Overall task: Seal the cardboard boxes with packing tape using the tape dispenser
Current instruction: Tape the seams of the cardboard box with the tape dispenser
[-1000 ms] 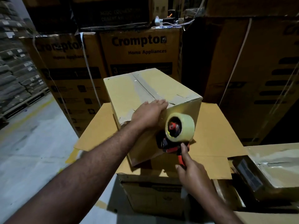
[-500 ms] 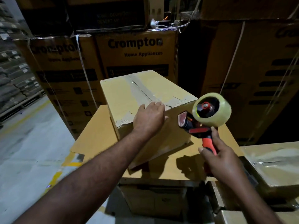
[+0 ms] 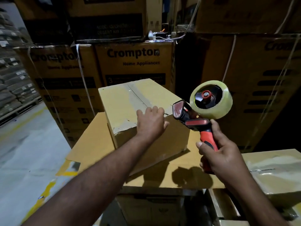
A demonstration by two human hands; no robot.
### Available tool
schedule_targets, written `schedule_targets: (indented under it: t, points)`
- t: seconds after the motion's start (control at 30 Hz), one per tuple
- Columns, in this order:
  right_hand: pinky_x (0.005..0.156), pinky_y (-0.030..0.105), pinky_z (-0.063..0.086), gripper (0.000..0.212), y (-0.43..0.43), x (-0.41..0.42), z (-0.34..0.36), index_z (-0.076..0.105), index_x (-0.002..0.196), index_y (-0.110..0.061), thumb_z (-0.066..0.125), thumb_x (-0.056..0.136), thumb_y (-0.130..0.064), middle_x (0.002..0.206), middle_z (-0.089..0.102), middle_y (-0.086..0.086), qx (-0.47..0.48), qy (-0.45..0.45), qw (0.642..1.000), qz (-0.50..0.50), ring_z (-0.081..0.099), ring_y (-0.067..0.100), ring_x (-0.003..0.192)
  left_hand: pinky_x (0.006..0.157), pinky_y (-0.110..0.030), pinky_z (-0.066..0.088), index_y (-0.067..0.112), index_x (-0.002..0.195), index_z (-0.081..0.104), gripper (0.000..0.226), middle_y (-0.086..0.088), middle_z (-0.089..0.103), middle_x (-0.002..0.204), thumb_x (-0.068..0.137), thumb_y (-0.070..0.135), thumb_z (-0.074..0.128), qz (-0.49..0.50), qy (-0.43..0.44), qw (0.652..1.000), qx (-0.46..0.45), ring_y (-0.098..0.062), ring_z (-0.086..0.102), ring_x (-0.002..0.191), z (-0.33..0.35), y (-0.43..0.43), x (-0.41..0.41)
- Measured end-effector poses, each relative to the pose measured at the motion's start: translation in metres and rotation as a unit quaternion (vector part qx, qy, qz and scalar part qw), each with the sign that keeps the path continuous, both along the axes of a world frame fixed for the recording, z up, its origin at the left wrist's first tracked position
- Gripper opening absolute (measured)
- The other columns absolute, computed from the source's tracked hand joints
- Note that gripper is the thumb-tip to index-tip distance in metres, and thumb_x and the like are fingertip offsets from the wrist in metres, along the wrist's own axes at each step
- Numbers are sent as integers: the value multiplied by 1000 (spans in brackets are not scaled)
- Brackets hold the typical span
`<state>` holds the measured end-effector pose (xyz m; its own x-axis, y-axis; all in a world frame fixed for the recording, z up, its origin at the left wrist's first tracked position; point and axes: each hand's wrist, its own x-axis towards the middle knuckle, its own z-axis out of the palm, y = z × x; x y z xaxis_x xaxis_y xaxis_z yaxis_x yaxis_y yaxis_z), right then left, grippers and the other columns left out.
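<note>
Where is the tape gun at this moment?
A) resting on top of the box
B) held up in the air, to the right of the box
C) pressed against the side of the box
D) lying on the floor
B: the right hand grips the tape dispenser by its handle, clear of the small box, on whose top edge the left hand rests.

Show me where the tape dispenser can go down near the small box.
Free: the flat brown cardboard sheet left of the small tan cardboard box, and its strip between box and near edge. Box top beyond the left hand is bare. Crowded: printed stacked cartons close behind; right hand holds the red-and-black tape dispenser.
</note>
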<state>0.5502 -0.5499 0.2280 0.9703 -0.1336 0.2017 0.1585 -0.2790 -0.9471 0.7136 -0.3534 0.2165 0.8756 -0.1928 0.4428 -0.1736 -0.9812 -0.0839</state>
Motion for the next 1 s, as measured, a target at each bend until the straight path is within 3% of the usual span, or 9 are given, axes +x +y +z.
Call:
schedule_targets:
  t: [0.1, 0.2, 0.3, 0.37, 0.43, 0.57, 0.7, 0.87, 1.0]
  points:
    - [59, 41, 60, 82, 0, -1, 3, 21, 147, -62, 68, 94, -20, 111, 61, 1, 15, 13, 1000, 5, 64, 22, 59, 90, -50, 36, 18, 127, 46, 62, -5, 50, 121, 89, 64, 62, 19, 9, 999, 45, -26, 49, 108, -9, -9, 0]
    - [59, 43, 60, 83, 0, -2, 4, 21, 147, -61, 68, 94, -19, 107, 62, 4, 24, 19, 999, 10, 64, 22, 58, 92, -49, 36, 18, 129, 42, 79, -5, 45, 124, 77, 69, 72, -21, 31, 996, 80, -25, 46, 111, -9, -1, 0]
    - [58, 44, 61, 84, 0, -4, 8, 19, 150, -56, 67, 94, -17, 105, 61, 4, 35, 15, 999, 11, 63, 23, 57, 94, -45, 39, 21, 122, 50, 65, -2, 53, 125, 83, 71, 65, -64, 92, 993, 25, -26, 51, 117, 13, 15, 9]
    - [58, 43, 60, 83, 0, -4, 9, 20, 151, -56, 67, 94, -17, 107, 60, 6, 36, 11, 999, 14, 63, 23, 58, 93, -40, 44, 27, 114, 61, 44, 3, 65, 119, 91, 64, 61, -80, 150, 983, -64, -23, 58, 115, 32, 27, 17]
    - [57, 41, 59, 83, 0, -3, 9, 22, 150, -56, 67, 94, -16, 112, 59, 5, 45, 9, 999, 16, 63, 23, 57, 94, -39, 47, 28, 118, 62, 34, 5, 68, 121, 93, 51, 65, -91, 144, 981, -96, -22, 60, 116, 32, 37, 12]
    - [56, 38, 58, 82, 0, -1, 11, 21, 148, -60, 67, 94, -19, 116, 58, 11, 53, 6, 998, 27, 64, 24, 59, 100, -39, 39, 28, 129, 49, 55, 6, 49, 146, 83, 28, 78, -108, 99, 989, -12, -19, 44, 135, 12, 41, -5]
    - [55, 39, 58, 83, 3, -2, 9, 20, 150, -58, 66, 94, -16, 113, 58, 9, 56, 13, 998, 39, 62, 21, 55, 106, -48, 37, 28, 137, 42, 61, 2, 45, 147, 84, 21, 71, -58, 88, 994, 4, -20, 40, 137, 6, 36, -4]
    - [52, 37, 57, 84, 7, -3, 8, 19, 152, -54, 65, 95, -14, 111, 58, 4, 52, 16, 997, 48, 62, 21, 54, 105, -55, 39, 23, 127, 48, 61, 1, 55, 129, 89, 70, 55, 3, 59, 998, -22, -22, 51, 122, -2, 23, -3]
    - [55, 39, 58, 84, 10, -1, 8, 18, 151, -55, 65, 95, -15, 108, 59, 9, 56, 24, 997, 44, 62, 23, 55, 101, -48, 40, 21, 141, 45, 63, 1, 51, 145, 96, 66, 47, -36, 27, 998, 34, -21, 47, 131, -5, 31, -1]
